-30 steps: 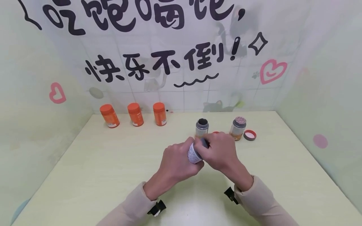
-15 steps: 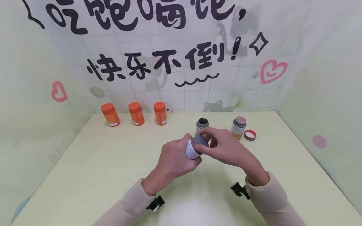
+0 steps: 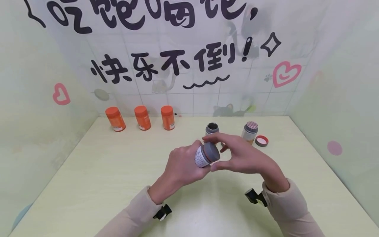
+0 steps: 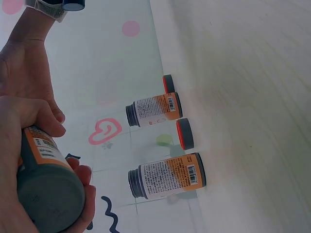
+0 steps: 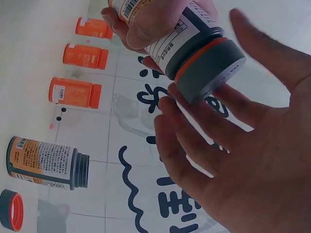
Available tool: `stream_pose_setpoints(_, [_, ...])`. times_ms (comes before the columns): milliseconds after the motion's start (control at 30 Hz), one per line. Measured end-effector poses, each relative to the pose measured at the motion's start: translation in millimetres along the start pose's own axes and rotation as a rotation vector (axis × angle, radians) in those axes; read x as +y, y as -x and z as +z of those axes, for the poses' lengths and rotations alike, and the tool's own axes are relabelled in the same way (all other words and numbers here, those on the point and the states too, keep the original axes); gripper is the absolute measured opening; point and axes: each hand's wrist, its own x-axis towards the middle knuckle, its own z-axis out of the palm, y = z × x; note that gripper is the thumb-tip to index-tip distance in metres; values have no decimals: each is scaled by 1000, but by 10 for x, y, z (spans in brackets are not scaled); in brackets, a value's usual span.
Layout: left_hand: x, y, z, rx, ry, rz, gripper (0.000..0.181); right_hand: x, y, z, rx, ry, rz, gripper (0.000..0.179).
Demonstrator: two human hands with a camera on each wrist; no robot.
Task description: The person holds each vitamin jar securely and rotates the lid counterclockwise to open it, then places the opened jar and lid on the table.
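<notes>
My left hand (image 3: 182,166) grips a grey supplement bottle (image 3: 200,158) with a white and orange label, tilted to the right above the table. Its grey cap (image 5: 211,70) sits on the neck, with an orange-red ring showing below it. Around this cap my right hand (image 3: 250,154) is spread, thumb apart on the near side and fingertips (image 5: 167,104) close by the cap's edge. From the left wrist view, the bottle's flat grey base (image 4: 51,199) faces the camera.
Behind the hands stand an uncapped bottle (image 3: 212,127) with a dark mouth and another with a pink patterned seal (image 3: 252,125). Loose caps (image 4: 184,133) lie beside them. Three orange jars (image 3: 167,118) line the back left, before a wall with black lettering.
The right hand has loosened from the cap, fingers spreading and wrist shifting right, so the cap now shows fully. The left hand keeps its grip on the bottle nearly in place.
</notes>
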Motion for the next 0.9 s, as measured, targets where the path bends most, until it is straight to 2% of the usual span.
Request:
stream_pose_setpoints(67, [7, 5, -4, 3, -9, 5, 40, -17, -11, 18, 20, -3, 56, 55])
stream_pose_setpoints(167, [15, 11, -8, 9, -23, 10, 37, -41, -37, 53, 65, 12, 201, 40])
stream_pose_setpoints(267, [17, 9, -10, 15, -43, 15, 38, -52, -57, 75, 70, 32, 333, 41])
stream_pose_setpoints(367, [10, -2, -17, 25, -60, 12, 36, -46, -70, 84, 37, 2, 398, 45])
stream_pose_setpoints(533, [-8, -18, -23, 22, -67, 5, 34, -34, -73, 65, -7, -91, 348, 38])
stream_pose_setpoints(667, [-16, -23, -25, 4, -50, -2, 35, -19, -46, 14, -32, -64, 247, 39])
stream_pose_setpoints(767, [-19, -24, -34, -13, -31, -10, 35, -14, -21, -22, -45, -46, 160, 49])
stream_pose_setpoints(900, [-24, -24, -50, -18, -15, -18, 36, -15, -8, -42, -50, -61, 64, 74])
